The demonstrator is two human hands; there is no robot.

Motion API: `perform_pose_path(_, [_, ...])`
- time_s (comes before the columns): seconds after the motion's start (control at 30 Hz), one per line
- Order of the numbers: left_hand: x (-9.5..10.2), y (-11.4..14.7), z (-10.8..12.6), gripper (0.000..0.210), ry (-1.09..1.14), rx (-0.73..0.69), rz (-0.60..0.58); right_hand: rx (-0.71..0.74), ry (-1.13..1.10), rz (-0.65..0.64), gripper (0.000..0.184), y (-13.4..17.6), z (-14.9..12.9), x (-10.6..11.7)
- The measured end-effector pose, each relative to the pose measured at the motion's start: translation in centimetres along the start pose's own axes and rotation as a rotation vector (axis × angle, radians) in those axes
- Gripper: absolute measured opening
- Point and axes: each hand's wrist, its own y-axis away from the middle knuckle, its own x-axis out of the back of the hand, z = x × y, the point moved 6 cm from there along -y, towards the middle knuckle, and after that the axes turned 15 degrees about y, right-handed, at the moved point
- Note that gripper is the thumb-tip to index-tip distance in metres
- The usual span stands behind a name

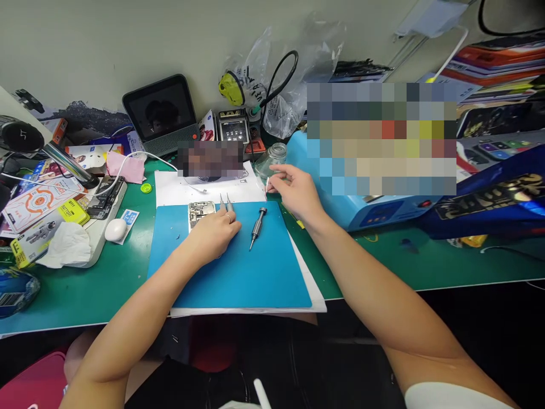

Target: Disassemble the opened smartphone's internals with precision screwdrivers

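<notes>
My left hand (218,232) lies on the blue mat (255,278) with its fingers curled down. It partly covers an opened phone (200,211) with bare inner parts. Tweezers (227,203) reach out from beneath the fingers, tips pointing away; whether the hand grips them is hidden. Over the mat's far right corner, my right hand (296,190) pinches a thin white cotton swab (267,185) between thumb and forefinger. Just behind those fingertips stands a glass jar (276,156). A grey screwdriver (258,228) lies on the mat between my hands.
White paper (170,190) sticks out around the mat. On the left are a mouse (115,230), a crumpled tissue (68,244) and boxes. Behind stand a smart display (162,113) and a soldering station (234,128). A blue machine (349,199), partly blurred, stands at the right.
</notes>
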Motion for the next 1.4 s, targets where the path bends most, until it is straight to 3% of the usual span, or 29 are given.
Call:
perform_pose_path(0.17, [0.1, 0.1, 0.0, 0.023, 0.001, 0.006, 0.004, -0.013, -0.021, -0.023, 0.036, -0.2, 0.4, -0.5])
perform_pose_path(0.43, [0.2, 0.1, 0.2, 0.021, 0.012, 0.004, -0.012, 0.056, 0.280, -0.058, 0.018, 0.4, -0.4, 0.9])
perform_pose_path(0.67, [0.1, 0.1, 0.2, 0.021, 0.010, 0.000, -0.010, 0.115, 0.419, -0.123, 0.022, 0.5, -0.4, -0.1])
perform_pose_path(1.1, [0.0, 0.1, 0.2, 0.021, 0.014, -0.013, 0.007, 0.092, 0.416, -0.144, 0.017, 0.5, -0.3, -0.5])
perform_pose_path(1.4, [0.1, 0.1, 0.2, 0.021, 0.015, -0.014, 0.007, 0.070, 0.481, -0.181, 0.023, 1.0, -0.7, -0.3])
